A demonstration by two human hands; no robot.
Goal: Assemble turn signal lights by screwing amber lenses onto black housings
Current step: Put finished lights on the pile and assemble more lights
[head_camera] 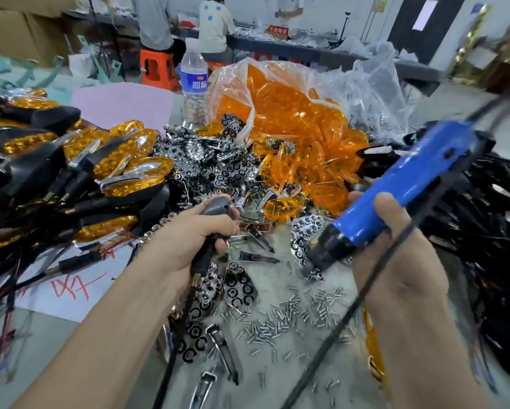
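Right now I have the left hand [194,243] clamped on a black housing [216,206], fingers curled round its stem and the thumb lying over the top, just above the table [273,277]. A loose amber lens [283,206] lies just to the right of it, not touching. The right hand [395,261] grips the blue electric screwdriver [401,187], thumb on the near side and fingers wrapped round behind. The tool tilts with its dark nose down and to the left, and the bit itself is too blurred for me to read. Its black cord [363,296] crosses the right wrist. Small screws [292,315] are scattered between my forearms. Beyond them sit chrome reflectors [212,160] and a torn plastic bag of amber lenses [292,119]. Finished lights [106,160] are piled on the left, and more black parts [484,208] on the right.
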